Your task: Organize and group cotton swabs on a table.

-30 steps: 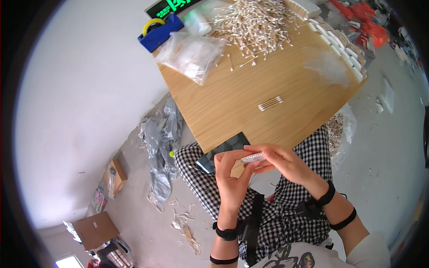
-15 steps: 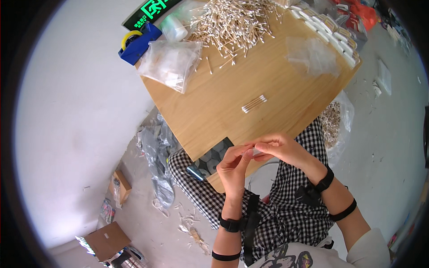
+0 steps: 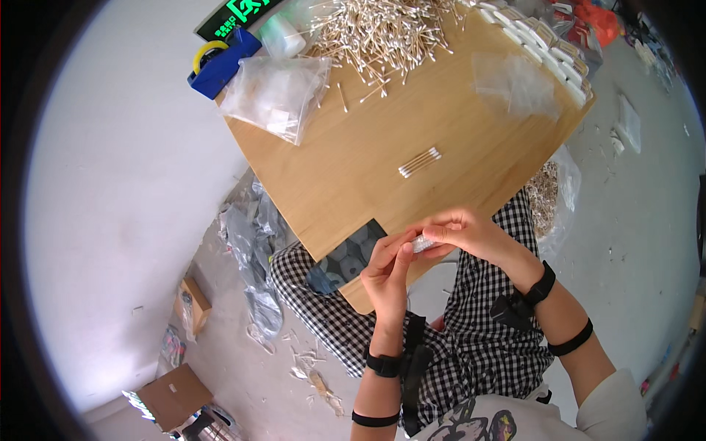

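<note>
Over the table's near edge, my left hand point(image 3: 387, 273) and my right hand point(image 3: 465, 234) come together, fingers closed on a small crinkled piece of clear-white plastic point(image 3: 421, 244), perhaps a little bag. Fingers cover most of it, so its full shape is hidden. Ahead of my hands, a small row of cotton swabs point(image 3: 420, 162) lies side by side on the wooden table point(image 3: 353, 184). A large loose heap of cotton swabs point(image 3: 386, 37) covers the far part of the table, with a few strays near it.
At the far left are a blue tape dispenser point(image 3: 224, 62) and a bag of clear plastic point(image 3: 276, 95). Clear bags point(image 3: 515, 84) lie at right beside a row of white packs point(image 3: 548, 55). A dark flat device point(image 3: 346, 257) rests at the near-left edge. A sack of swabs point(image 3: 546, 198) stands right.
Both hands have shifted slightly, and more of the crinkled plastic now shows between the fingers. The row of swabs on the table stays in place; the view has moved a little.
</note>
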### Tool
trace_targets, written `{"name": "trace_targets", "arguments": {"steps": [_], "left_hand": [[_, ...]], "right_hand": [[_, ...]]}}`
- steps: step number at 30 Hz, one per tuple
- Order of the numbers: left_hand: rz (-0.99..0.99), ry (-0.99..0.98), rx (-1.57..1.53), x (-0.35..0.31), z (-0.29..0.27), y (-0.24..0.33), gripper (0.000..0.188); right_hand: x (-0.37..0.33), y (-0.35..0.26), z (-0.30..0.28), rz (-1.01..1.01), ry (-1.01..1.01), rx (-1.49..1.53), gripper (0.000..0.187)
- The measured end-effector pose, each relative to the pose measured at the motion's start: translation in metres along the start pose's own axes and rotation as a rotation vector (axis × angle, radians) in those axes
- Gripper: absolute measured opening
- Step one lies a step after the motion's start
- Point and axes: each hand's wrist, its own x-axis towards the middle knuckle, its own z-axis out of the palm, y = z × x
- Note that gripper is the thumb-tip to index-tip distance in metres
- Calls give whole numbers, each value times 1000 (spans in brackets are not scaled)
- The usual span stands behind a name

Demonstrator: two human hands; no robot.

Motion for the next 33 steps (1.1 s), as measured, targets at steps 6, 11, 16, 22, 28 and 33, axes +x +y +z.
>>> {"name": "trace_targets", "arguments": {"steps": [6, 11, 16, 22, 28, 33], "left_hand": [[-5, 5, -6, -4, -1, 0, 17], [-88, -55, 54, 0, -9, 18, 9], [152, -64, 401, 6, -4, 34, 7], [330, -19, 606, -5, 6, 49, 8], [249, -95, 412, 0, -12, 26, 18], [193, -110, 314, 2, -14, 15, 24]], "right_hand": [[0, 2, 0, -1, -21, -46, 38], [-7, 2, 5, -6, -35, -65, 53], [-10, 2, 6, 37, -16, -82, 65], [-9, 9, 8, 27, -18, 43, 68], [-4, 8, 9, 26, -5, 105, 70], [-9, 10, 14, -170, -72, 85, 37]]}}
